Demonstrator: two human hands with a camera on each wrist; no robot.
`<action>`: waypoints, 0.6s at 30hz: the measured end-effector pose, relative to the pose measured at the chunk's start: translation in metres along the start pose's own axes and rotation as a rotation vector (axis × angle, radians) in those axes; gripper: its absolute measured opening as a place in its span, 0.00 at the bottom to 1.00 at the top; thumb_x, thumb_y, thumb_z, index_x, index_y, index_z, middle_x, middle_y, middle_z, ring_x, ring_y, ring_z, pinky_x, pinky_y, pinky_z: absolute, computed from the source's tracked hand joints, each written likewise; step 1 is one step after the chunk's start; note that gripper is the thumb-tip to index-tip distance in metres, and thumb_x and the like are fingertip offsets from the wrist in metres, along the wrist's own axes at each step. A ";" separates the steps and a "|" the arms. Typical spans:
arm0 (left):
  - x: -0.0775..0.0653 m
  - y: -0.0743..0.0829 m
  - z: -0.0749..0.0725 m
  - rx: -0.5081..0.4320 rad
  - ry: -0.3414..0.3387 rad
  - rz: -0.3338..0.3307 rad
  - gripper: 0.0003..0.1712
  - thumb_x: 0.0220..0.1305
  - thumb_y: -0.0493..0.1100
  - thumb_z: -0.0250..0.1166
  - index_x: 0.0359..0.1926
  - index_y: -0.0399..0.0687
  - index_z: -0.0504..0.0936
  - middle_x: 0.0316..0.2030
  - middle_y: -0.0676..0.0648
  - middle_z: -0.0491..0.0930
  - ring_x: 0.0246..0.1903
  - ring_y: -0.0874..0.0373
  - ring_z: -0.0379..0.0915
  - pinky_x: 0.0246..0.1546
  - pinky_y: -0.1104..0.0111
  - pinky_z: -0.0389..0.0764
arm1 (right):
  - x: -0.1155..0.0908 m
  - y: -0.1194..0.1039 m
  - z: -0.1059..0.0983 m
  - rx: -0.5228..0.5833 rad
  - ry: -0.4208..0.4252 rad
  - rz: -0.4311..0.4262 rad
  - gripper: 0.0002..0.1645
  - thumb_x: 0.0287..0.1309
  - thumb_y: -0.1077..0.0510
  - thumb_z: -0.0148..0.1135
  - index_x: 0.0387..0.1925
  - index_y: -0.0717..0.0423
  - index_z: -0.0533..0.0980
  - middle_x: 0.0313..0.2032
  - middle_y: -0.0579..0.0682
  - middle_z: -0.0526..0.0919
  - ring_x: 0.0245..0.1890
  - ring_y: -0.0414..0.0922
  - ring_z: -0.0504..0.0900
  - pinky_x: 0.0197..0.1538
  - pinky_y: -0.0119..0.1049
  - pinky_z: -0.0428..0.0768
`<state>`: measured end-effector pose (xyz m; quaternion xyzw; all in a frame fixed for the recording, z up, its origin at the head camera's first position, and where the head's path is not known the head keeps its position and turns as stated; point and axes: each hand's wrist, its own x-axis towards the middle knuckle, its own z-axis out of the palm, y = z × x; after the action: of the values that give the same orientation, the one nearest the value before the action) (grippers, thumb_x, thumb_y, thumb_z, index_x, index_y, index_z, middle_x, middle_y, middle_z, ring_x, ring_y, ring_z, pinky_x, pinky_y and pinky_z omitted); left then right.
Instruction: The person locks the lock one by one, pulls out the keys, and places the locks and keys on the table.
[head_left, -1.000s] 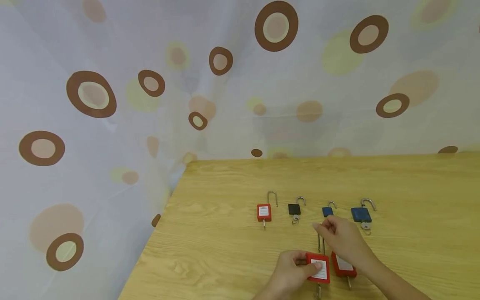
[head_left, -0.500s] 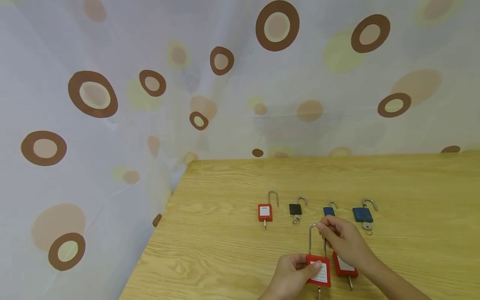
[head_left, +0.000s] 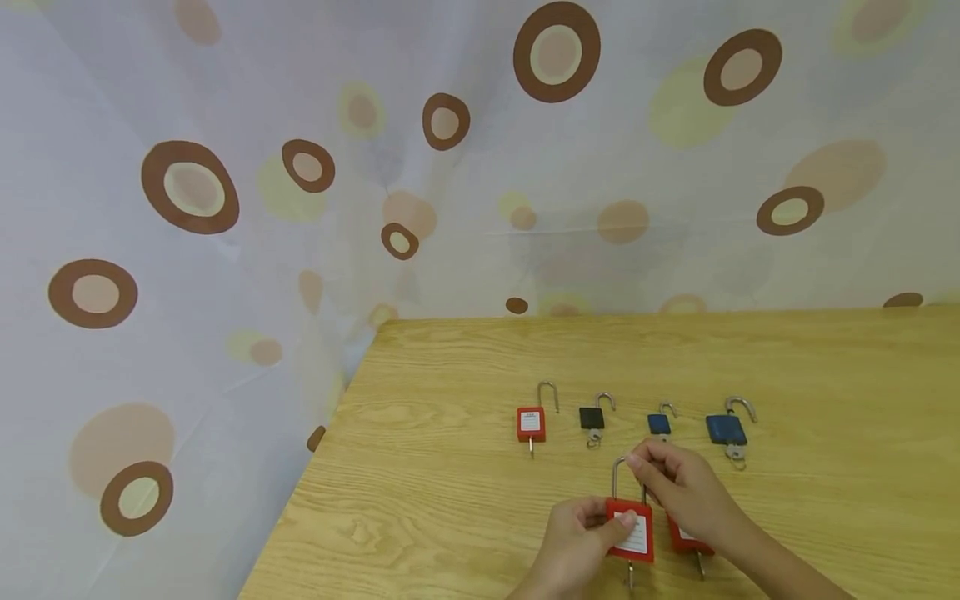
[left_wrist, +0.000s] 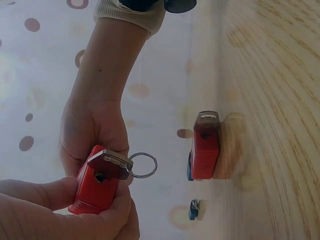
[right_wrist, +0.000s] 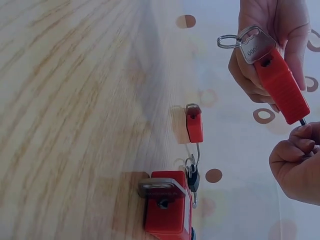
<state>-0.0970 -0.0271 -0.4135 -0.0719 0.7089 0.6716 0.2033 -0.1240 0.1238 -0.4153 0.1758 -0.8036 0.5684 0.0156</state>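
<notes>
A red padlock (head_left: 630,535) with a white label is raised off the table, between both hands. My left hand (head_left: 572,537) grips its body, the thumb lying over the label. Above it, my right hand (head_left: 686,485) pinches the tall metal shackle (head_left: 616,478) near its bend, covering part of the right leg. A key (right_wrist: 257,46) with a split ring (left_wrist: 145,166) sits in the padlock's underside. Just right of this padlock, another red padlock (head_left: 688,542) lies on the table, partly behind my right hand and with its own key inserted.
Farther back on the wooden table (head_left: 420,467) lies a row of padlocks with open shackles: red (head_left: 531,423), black (head_left: 592,417), small blue (head_left: 659,423) and larger blue (head_left: 727,429). Keys stick out of them. A patterned curtain (head_left: 480,183) hangs behind and left.
The shackle, seen nearly edge-on a second ago, has turned to show its broad U. My right fingers have come onto it, and the padlock has shifted slightly up and left.
</notes>
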 end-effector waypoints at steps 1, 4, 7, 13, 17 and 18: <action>0.000 0.000 0.000 0.011 -0.001 0.007 0.13 0.59 0.41 0.64 0.42 0.38 0.81 0.33 0.52 0.80 0.33 0.64 0.71 0.37 0.74 0.74 | 0.000 0.001 0.000 0.005 -0.002 -0.001 0.12 0.67 0.62 0.48 0.26 0.61 0.70 0.13 0.40 0.63 0.12 0.33 0.59 0.14 0.30 0.63; 0.001 -0.002 -0.001 0.048 -0.003 0.025 0.12 0.60 0.41 0.64 0.41 0.37 0.81 0.32 0.52 0.81 0.32 0.65 0.71 0.35 0.75 0.73 | -0.002 0.003 0.001 0.009 -0.007 -0.008 0.12 0.66 0.62 0.48 0.26 0.61 0.71 0.12 0.41 0.62 0.11 0.33 0.59 0.14 0.30 0.62; 0.001 -0.003 -0.001 0.055 -0.004 0.048 0.12 0.60 0.40 0.63 0.41 0.36 0.81 0.32 0.52 0.81 0.32 0.66 0.71 0.34 0.75 0.73 | -0.003 0.003 0.002 -0.001 0.005 -0.007 0.12 0.66 0.62 0.49 0.26 0.60 0.71 0.13 0.42 0.64 0.12 0.34 0.60 0.15 0.30 0.63; 0.002 -0.001 0.003 -0.023 0.012 0.060 0.12 0.60 0.39 0.63 0.43 0.35 0.80 0.33 0.50 0.81 0.32 0.65 0.72 0.36 0.74 0.74 | -0.009 -0.001 0.005 -0.022 0.128 0.170 0.16 0.70 0.57 0.43 0.33 0.63 0.72 0.18 0.42 0.68 0.15 0.36 0.64 0.18 0.30 0.66; 0.004 0.004 0.004 -0.119 0.034 0.038 0.14 0.60 0.40 0.62 0.45 0.35 0.79 0.35 0.48 0.80 0.34 0.63 0.72 0.38 0.73 0.75 | -0.027 -0.001 0.012 0.133 0.108 0.428 0.24 0.73 0.54 0.31 0.48 0.71 0.67 0.24 0.45 0.70 0.17 0.38 0.66 0.21 0.30 0.69; 0.004 0.005 0.003 -0.133 0.033 0.038 0.14 0.61 0.39 0.62 0.45 0.34 0.78 0.36 0.47 0.80 0.35 0.63 0.73 0.39 0.72 0.75 | -0.034 0.003 0.014 0.229 0.045 0.473 0.25 0.74 0.53 0.30 0.51 0.70 0.66 0.26 0.45 0.71 0.19 0.38 0.69 0.23 0.30 0.71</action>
<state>-0.1019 -0.0232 -0.4101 -0.0828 0.6671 0.7197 0.1734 -0.0906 0.1210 -0.4302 -0.0289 -0.7521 0.6474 -0.1198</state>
